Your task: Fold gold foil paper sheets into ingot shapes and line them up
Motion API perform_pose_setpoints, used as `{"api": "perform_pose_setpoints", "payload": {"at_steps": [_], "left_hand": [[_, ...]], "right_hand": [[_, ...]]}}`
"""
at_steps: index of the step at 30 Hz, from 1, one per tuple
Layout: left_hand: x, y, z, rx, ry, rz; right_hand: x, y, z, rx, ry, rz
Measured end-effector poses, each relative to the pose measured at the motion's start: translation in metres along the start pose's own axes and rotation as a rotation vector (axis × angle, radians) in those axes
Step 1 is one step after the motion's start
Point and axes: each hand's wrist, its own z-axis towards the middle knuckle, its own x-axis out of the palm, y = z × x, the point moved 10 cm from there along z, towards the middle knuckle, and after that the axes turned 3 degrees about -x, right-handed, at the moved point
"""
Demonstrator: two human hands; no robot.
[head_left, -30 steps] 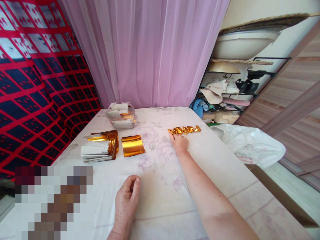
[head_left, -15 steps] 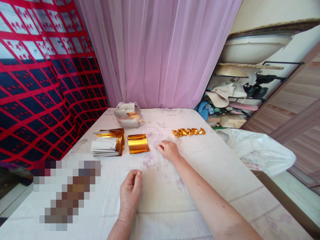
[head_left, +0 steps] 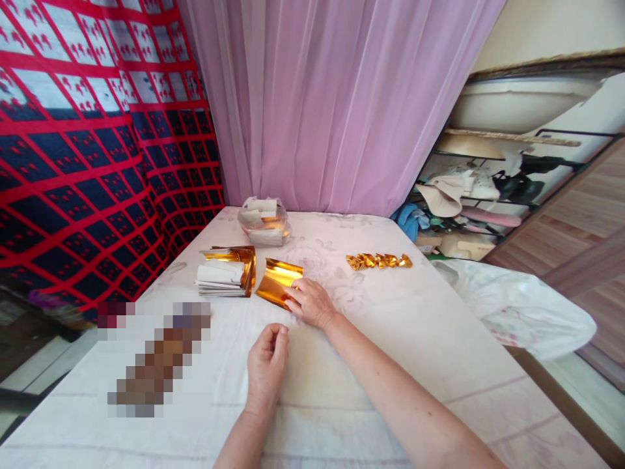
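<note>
The right hand (head_left: 310,303) pinches the near edge of a shiny gold foil sheet (head_left: 278,281) on the white flowered cloth (head_left: 390,326). The left hand (head_left: 266,368) rests nearby, fingers curled loosely, holding nothing.

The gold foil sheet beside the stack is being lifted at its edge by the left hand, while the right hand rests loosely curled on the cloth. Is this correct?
Not quite: the hands are swapped. In the head view the right hand lifts the edge of the gold foil sheet beside the stack, while the left hand rests loosely curled on the cloth.
</note>
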Motion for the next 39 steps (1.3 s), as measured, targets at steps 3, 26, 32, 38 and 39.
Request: {"api": "perform_pose_setpoints", "payload": {"at_steps": [3,26,32,38,39], "left_hand": [[0.000,0.002,0.000,0.005,0.001,0.013],[-0.001,-0.002,0.002,0.014,-0.007,-0.004],[0.000,-0.002,0.002,0.027,0.000,-0.007],[-0.001,-0.001,0.003,0.044,-0.005,-0.008],[-0.001,-0.001,0.004,0.046,-0.005,-0.009]], "right_hand": [[0.005,0.003,0.003,-0.025,0.034,0.004],[0.009,0.001,-0.005,0.151,0.099,-0.099],[0.006,-0.003,-0.009,0.199,0.084,-0.076],[0.002,-0.002,-0.015,0.175,0.058,-0.039],[0.001,0.000,-0.017,0.155,0.056,-0.028]]}}
